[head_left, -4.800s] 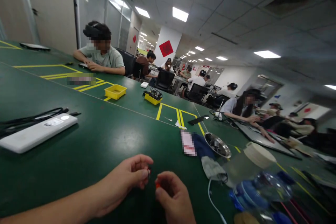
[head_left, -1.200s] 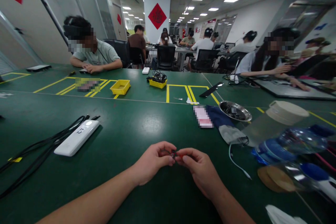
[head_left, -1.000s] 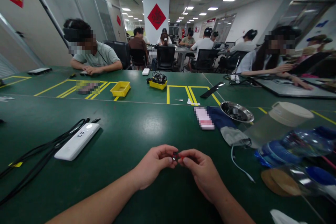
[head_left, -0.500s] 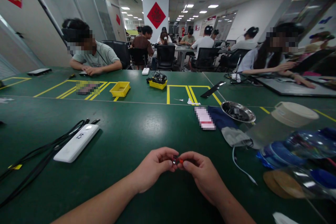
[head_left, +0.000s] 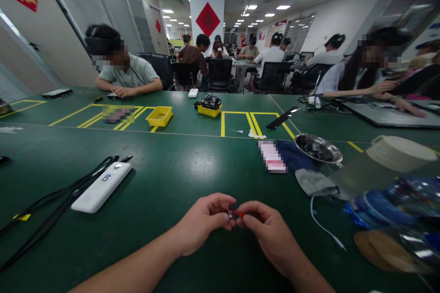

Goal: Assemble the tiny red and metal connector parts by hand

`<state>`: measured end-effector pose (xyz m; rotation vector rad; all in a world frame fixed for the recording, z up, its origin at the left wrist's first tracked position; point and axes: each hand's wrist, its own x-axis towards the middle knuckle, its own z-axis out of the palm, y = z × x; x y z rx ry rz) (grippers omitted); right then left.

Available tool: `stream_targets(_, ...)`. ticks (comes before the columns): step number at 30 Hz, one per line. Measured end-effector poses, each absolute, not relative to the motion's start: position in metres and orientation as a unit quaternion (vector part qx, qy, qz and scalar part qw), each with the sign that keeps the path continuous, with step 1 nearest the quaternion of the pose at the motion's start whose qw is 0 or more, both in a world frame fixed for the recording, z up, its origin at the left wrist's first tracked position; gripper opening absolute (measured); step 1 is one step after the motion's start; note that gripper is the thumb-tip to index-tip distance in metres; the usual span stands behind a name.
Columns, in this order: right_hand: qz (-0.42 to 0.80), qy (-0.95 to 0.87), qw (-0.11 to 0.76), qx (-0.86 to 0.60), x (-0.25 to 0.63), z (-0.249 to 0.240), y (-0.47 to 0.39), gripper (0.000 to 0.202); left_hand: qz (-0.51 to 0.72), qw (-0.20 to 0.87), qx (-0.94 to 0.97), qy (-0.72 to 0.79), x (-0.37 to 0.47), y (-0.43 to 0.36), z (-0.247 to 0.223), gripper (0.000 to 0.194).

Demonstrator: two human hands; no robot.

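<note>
Above the green tabletop, my left hand (head_left: 201,222) pinches a tiny dark and shiny metallic part (head_left: 230,214) between thumb and fingers. Facing it, my right hand (head_left: 270,229) is closed on a small red-orange piece (head_left: 241,215), thumb against forefinger. The two little parts sit close together between the fingertips; whether they touch I cannot tell. Most of each is covered by fingers, and they are too small to name more exactly.
A white power bank (head_left: 102,187) lies at left beside black cables (head_left: 74,187). To the right are a phone (head_left: 272,156), a metal bowl (head_left: 319,149) of dark items, a large lidded container (head_left: 402,151) and plastic bottles (head_left: 381,206). Yellow trays (head_left: 159,116) and seated people are beyond.
My view has turned slightly left, so the surroundings sit further right. Both hands keep their pinch, and slightly more of the red-orange piece shows between the fingertips.
</note>
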<state>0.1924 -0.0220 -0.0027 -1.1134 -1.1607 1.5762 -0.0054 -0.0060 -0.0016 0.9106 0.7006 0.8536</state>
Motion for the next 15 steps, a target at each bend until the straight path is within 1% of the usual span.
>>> stream_targets(3,0.627,-0.475,0.430,-0.443,0.1921,-0.0025,-0.0215,0.011,0.391,0.757,0.416,0.318,-0.0053,-0.0062,-0.0018,0.035)
stream_targets(9,0.636,-0.467,0.435,-0.434,0.1910,-0.0009,-0.0209,0.011,0.374,0.762,0.424,0.317,-0.0061,-0.0061,0.0012,0.028)
stream_targets(15,0.630,-0.463,0.454,-0.427,0.1883,0.0002,-0.0216,0.010,0.391,0.757,0.420,0.314,-0.0058,-0.0068,0.0031,0.026)
